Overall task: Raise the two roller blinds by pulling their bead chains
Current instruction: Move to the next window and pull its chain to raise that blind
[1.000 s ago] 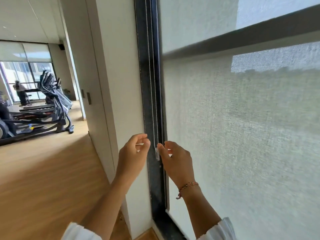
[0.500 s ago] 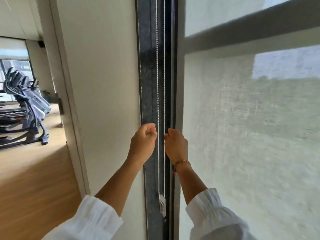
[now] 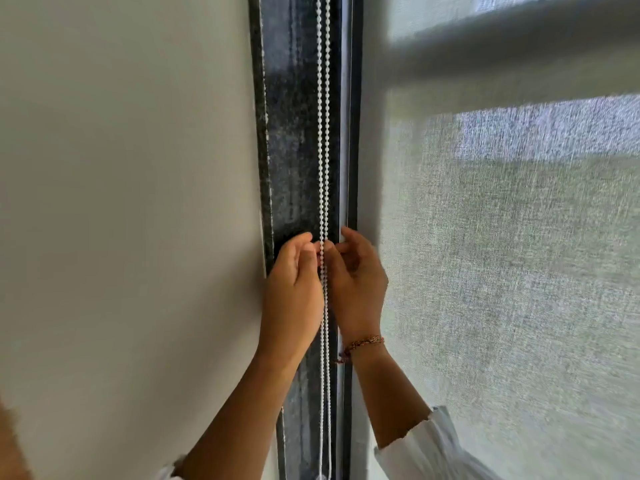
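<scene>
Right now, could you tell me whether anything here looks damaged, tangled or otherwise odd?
Nothing stands out. The bead chain hangs straight in two untangled strands against the dark frame, and the roller blind fabric lies flat, with no visible tears.

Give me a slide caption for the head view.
Both hands, left hand and right hand, pinch the bead chain beside the roller blind.

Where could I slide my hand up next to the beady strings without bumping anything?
Free: the dark frame strip between the wall and the bead chain, above both hands. A thinner gap runs between the chain and the blind. Crowded: where the left hand and right hand meet at the chain.
</scene>
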